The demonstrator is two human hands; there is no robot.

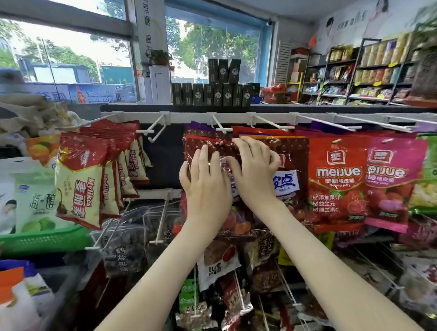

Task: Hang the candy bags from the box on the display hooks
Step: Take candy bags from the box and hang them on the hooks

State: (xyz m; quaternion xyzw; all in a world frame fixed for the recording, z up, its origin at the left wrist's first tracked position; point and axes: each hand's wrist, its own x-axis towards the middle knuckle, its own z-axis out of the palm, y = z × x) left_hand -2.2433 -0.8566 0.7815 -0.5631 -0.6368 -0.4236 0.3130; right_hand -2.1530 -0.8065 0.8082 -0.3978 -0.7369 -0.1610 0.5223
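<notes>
Fingers point(203, 160) of our left hand point(207, 182) lie straight on the candy bag point(198, 143) below the hook point(220, 124). Our right hand point(254, 171) pinches its top edge.

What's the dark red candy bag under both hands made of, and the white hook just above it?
The candy bag: thin glossy plastic film, apparently; it crinkles and shows glare. The hook: smooth white rod, either plastic or coated wire; the look leaves that open.

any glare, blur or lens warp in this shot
Head view: wide-angle warp tilts the windows, which are blown bright, and splays the display hooks; glare streaks the dark red bag by the left hand; the far shelves look soft.
</notes>
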